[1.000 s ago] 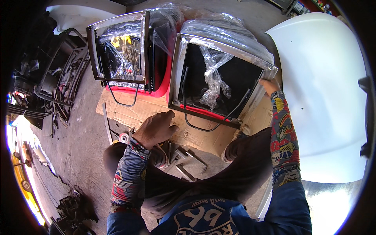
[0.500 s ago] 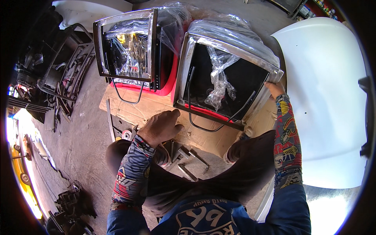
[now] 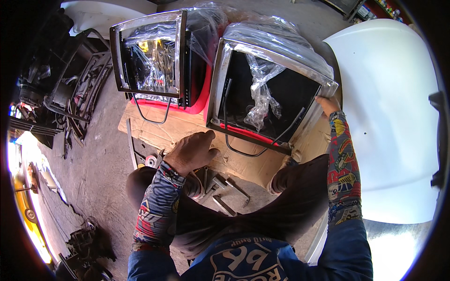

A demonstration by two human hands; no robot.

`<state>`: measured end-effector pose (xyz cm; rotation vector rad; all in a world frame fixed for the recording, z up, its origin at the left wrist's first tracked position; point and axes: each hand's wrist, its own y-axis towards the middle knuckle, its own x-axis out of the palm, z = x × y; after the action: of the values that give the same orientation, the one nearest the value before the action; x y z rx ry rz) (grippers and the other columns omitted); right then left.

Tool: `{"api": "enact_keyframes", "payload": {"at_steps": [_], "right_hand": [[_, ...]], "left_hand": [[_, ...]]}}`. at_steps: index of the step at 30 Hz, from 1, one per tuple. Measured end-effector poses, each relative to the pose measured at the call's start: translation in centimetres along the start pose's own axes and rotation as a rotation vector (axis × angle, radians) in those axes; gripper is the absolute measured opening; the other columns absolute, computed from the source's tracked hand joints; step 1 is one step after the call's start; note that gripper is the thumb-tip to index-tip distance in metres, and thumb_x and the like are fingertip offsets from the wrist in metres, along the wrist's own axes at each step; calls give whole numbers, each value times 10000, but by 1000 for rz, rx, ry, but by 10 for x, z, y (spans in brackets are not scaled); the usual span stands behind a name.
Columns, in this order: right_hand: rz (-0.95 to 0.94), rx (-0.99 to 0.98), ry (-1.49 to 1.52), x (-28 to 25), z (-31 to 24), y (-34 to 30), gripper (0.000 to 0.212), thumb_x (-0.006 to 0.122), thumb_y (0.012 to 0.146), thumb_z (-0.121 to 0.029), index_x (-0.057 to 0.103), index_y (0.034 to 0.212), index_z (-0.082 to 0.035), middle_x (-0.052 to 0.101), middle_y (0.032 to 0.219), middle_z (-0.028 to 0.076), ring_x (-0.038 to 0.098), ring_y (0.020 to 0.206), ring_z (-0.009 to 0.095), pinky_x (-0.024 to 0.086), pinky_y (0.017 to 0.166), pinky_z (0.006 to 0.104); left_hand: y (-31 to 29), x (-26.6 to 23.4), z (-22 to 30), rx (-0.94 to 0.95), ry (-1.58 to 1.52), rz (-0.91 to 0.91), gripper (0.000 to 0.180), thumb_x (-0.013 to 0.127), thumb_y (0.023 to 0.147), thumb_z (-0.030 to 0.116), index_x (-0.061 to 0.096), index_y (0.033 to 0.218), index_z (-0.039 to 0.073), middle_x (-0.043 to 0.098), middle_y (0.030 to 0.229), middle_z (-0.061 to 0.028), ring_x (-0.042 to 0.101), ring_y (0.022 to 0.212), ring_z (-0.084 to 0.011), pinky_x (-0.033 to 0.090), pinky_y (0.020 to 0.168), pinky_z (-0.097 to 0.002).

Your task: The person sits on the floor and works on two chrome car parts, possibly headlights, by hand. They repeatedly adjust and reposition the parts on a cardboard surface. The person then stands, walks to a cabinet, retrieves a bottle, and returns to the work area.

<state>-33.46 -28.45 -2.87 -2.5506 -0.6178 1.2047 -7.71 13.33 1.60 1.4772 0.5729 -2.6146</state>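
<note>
Against the right hand [image 3: 328, 105]: the larger metal frame [image 3: 220, 84], met on its right rail just below the upper corner and spreading leftward from there.
Right grasp: fingers bent at the rail's edge; whether they clamp or merely rest, I cannot tell.
Left hand [image 3: 193, 152]: loosely curled above the cardboard [image 3: 229, 164], apart from the frame; nothing shows in it, though its palm is hidden.
Bent black bar [image 3: 246, 153]: just right of the left hand, looping out past the frame's lower rail.
Frame's feel: bare metal, probably stiff and fairly heavy; edges may be sharp.
Best hold: opposite side rails, one per hand; the thin bar looks less sure.
Clear plastic [image 3: 260, 93]: between and beyond the hands, soft, likely slippery under fingers.
Second frame [image 3: 182, 56]: beyond the left hand.
White panel [image 3: 389, 122]: right of the right hand, smooth, presumably easy to scratch.
</note>
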Motion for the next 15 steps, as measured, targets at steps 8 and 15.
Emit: {"api": "enact_keyframes", "payload": {"at_steps": [8,15], "right_hand": [[166,-47,41,10,5,4,503,733,788,-389,655,1154,-53,648,961,104,600,667,239,525,583,408],[41,25,17,2,2,5,619,741,780,-422,564,1249,-58,633,1140,112,616,1015,275,526,760,442]], "left_hand": [[-1,0,-2,-8,-3,3,470,687,853,262,567,1201,-29,666,1065,-246,652,1003,-392,516,871,-448],[2,1,-2,10,-4,-1,473,683,860,271,567,1202,-35,668,1063,-247,657,990,-394,521,867,-443]]}}
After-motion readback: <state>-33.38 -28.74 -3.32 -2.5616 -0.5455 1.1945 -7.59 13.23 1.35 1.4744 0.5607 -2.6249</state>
